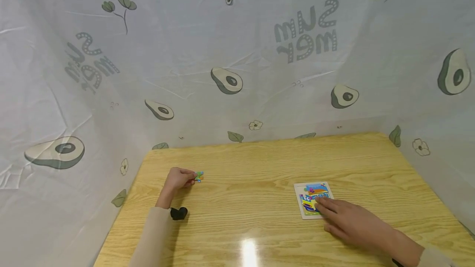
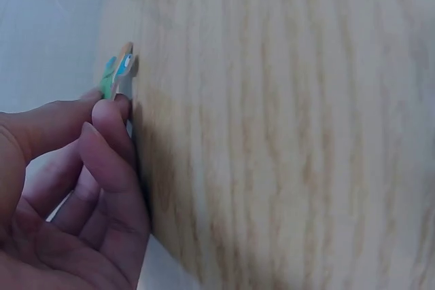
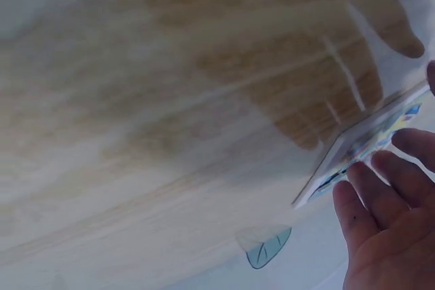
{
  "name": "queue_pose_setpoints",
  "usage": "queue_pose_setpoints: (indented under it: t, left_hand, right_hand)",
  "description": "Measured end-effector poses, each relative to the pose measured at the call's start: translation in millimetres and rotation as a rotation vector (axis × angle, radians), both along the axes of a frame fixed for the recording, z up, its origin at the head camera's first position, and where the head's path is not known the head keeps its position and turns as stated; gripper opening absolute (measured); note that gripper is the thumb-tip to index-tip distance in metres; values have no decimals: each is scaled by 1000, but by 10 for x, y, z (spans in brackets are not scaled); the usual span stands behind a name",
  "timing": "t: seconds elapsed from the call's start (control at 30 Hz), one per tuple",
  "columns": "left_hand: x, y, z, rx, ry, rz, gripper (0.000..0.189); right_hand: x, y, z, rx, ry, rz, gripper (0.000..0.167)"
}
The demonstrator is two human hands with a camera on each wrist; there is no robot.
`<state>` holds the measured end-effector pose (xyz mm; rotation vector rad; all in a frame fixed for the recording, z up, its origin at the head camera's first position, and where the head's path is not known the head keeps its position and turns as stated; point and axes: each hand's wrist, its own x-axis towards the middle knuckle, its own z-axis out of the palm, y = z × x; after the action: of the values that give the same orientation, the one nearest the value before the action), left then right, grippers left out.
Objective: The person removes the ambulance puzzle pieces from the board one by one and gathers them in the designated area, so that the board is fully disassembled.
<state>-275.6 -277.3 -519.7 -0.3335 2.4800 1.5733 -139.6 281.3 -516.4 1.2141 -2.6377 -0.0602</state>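
Observation:
Between thumb and fingertips, my left hand pinches a small colourful puzzle piece just above the table's left part. Green, blue and orange show on that piece in the left wrist view, where it is seen nearly edge-on. Over on the right lies a square puzzle board with a pale rim and a bright picture on it. My right hand is at its near right corner, fingers extended over the picture. In the right wrist view the fingers lie close to the board's face; contact is hard to tell.
A light wood-grain table spreads beneath both hands. White sheeting printed with avocados and leaves hangs behind it and along both sides. A dark band sits on the left wrist.

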Motion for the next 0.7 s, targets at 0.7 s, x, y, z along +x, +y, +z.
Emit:
queue_pose_setpoints:
  t: [0.7]
  left_hand:
    - [-91, 13, 98, -67, -89, 57, 19]
  right_hand:
    - [92, 125, -119, -61, 54, 48, 55]
